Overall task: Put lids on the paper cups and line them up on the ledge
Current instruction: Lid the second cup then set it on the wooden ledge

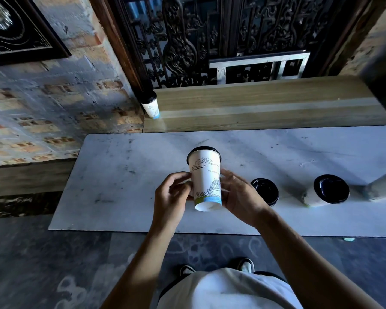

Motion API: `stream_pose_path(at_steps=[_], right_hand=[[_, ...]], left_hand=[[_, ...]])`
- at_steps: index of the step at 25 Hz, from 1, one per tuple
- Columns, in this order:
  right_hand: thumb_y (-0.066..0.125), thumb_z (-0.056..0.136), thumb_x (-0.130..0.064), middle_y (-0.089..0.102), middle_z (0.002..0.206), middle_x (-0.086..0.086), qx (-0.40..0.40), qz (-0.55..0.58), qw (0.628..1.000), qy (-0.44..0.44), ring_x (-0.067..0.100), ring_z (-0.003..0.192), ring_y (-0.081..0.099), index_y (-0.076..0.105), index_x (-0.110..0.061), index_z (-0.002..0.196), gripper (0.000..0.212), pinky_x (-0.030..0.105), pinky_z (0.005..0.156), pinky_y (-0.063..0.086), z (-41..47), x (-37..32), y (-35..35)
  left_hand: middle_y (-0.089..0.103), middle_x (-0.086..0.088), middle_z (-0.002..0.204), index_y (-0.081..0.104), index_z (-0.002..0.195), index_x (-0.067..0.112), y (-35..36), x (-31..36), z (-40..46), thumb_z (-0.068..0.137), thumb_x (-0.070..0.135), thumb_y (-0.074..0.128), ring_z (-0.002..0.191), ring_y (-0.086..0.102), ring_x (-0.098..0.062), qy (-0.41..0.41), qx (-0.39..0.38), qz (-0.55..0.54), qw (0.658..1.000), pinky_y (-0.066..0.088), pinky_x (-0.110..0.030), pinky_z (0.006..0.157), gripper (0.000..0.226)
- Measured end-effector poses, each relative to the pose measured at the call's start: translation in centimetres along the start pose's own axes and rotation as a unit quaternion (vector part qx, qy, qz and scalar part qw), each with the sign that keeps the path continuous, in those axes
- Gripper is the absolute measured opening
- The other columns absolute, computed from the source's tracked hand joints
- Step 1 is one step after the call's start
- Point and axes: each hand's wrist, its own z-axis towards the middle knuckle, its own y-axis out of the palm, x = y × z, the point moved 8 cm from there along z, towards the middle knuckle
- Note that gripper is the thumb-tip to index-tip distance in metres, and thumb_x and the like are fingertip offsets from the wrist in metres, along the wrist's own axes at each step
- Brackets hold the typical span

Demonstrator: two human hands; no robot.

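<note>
A white paper cup [206, 178] with line drawings and a black lid on its far end is held tilted in the air over the marble slab [125, 175], its base toward me. My left hand [173, 197] grips its left side and my right hand [239, 195] grips its right side. One lidded cup [151, 105] stands at the left end of the wooden ledge [265, 103]. To the right on the slab stand three more lidded cups: the nearest [265, 191], a middle one [327, 191] and one [385, 186] cut by the frame edge.
A carved dark wooden screen [221, 36] with a metal frame [258, 65] rises behind the ledge. A brick wall [54, 97] and a framed black picture [16, 30] fill the left. Dark stone floor and my shoes [245, 265] lie below the slab.
</note>
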Motion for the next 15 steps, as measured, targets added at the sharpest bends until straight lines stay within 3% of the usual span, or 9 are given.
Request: stream_pose_path(at_steps=[4,8,12,15], right_hand=[[0.058,0.097,-0.012,0.056,0.135,0.037,-0.013,-0.022,1.000,-0.010,0.043,0.114,0.055,0.057,-0.002,0.139,0.043,0.060,0.107,0.040,-0.1,-0.3,0.1],[0.071,0.084,-0.019,0.056,0.140,0.035,0.005,-0.031,1.000,-0.003,0.043,0.115,0.057,0.055,-0.003,0.140,0.061,0.063,0.113,0.036,0.0,-0.2,-0.2],[0.078,0.083,-0.018,0.061,0.134,0.033,0.010,-0.039,0.999,-0.017,0.040,0.110,0.059,0.050,-0.007,0.143,0.067,0.059,0.105,0.043,0.1,-0.2,-0.2],[0.074,0.084,-0.022,0.067,0.113,0.022,0.007,-0.007,1.000,-0.017,0.036,0.100,0.058,0.057,-0.015,0.140,0.059,0.049,0.093,0.048,0.2,-0.1,-0.2]], left_hand=[[0.080,0.002,0.103,0.077,0.095,0.033,0.0,0.1,-0.2,0.077,0.006,0.062,0.094,0.076,-0.025,0.021,-0.004,0.014,1.000,0.065,-0.043,0.078,0.035],[0.080,0.000,0.096,0.078,0.090,0.030,0.0,-0.2,-0.2,0.075,-0.005,0.061,0.086,0.076,-0.020,0.020,-0.003,0.010,1.000,0.065,-0.041,0.074,0.041],[0.080,-0.001,0.086,0.077,0.084,0.025,0.1,-0.9,0.0,0.075,0.008,0.064,0.077,0.075,-0.016,-0.035,0.005,-0.040,0.999,0.062,-0.032,0.068,0.024],[0.080,0.004,0.086,0.076,0.084,0.026,0.2,-0.9,0.0,0.078,0.018,0.070,0.079,0.074,-0.011,-0.037,-0.004,-0.039,0.999,0.062,-0.028,0.065,0.012]])
